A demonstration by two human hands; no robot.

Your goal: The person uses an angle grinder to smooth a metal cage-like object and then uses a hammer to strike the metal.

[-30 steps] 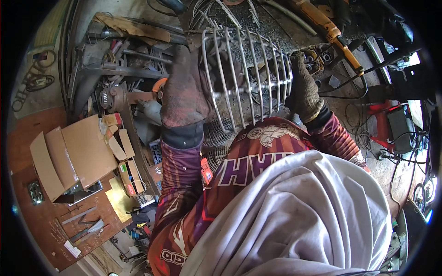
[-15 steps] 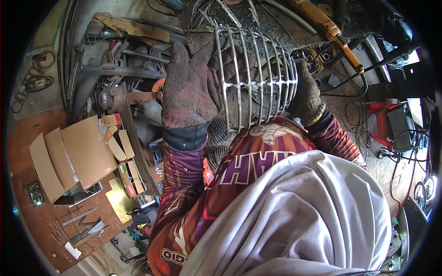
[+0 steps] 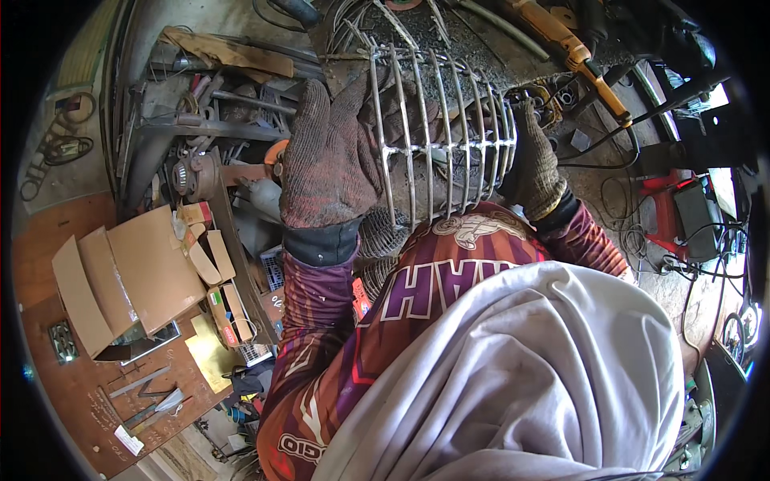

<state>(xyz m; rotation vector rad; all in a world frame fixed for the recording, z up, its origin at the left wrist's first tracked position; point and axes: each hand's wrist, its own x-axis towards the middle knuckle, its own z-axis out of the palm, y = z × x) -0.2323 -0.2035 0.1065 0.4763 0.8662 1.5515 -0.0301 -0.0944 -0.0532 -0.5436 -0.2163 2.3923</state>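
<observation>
A curved cage of welded metal rods [image 3: 411, 144] is held up in front of me, its parallel bars joined by one cross rod. My left hand [image 3: 333, 148], in a dirty knitted work glove, grips its left side, with the fingers reaching behind the bars and the thumb up. On the right end, my right hand [image 3: 532, 160], in a similar glove, is closed on the cage, its fingertips partly hidden. The cage's lower edge hangs close to my patterned red shirt [image 3: 457, 260].
An orange-bodied power tool [image 3: 573, 52] lies at the upper right of a debris-strewn work surface. Cardboard boxes [image 3: 152, 268] stand on a brown board at the left, near hand tools. Metal bars and a wooden piece [image 3: 228, 52] crowd the upper left. Cables trail at the right.
The cage has turned slightly and its left edge has shifted a little to the left. Both hands keep their hold, almost unmoved.
</observation>
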